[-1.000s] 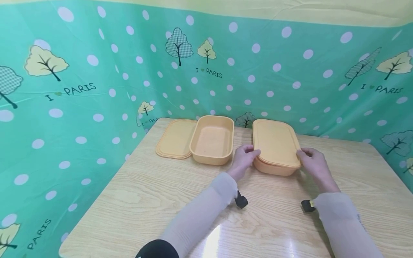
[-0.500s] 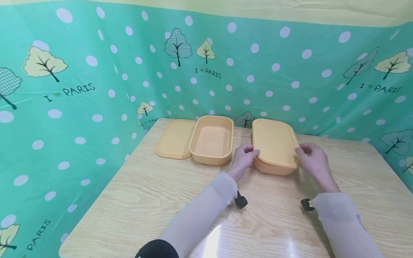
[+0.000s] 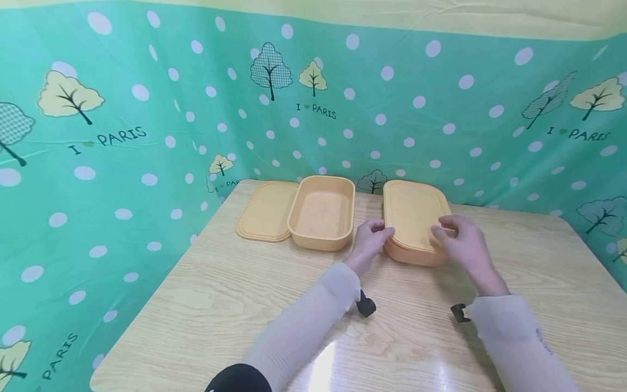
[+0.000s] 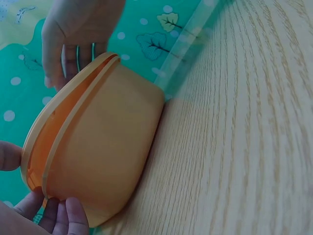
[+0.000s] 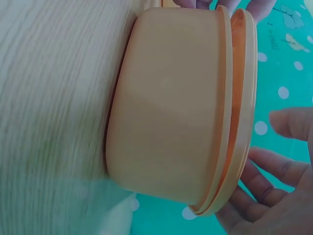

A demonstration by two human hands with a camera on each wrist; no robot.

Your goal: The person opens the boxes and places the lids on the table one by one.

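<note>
A yellow-orange lid (image 3: 416,215) lies over a rectangular food container (image 3: 413,257) on the right half of the table. In both wrist views, a gap separates the lid from the container's rim along the near side. My left hand (image 3: 366,245) pinches the lid's left edge, thumb on top and fingers (image 4: 61,215) at the rim. Over the right edge is my right hand (image 3: 467,247). Its thumb (image 5: 291,122) is lifted off the lid, and its fingers are spread at the lid's edge in the right wrist view.
An uncovered container (image 3: 320,239) of the same colour stands to the left, empty inside. Beside it a matching lid (image 3: 268,212) lies flat, partly behind that container. A green printed curtain (image 3: 196,109) hangs right behind the wooden table (image 3: 220,294).
My right hand has let go of the lid's right edge and moved left and slightly up over it. The left hand stays in place at the left edge.
</note>
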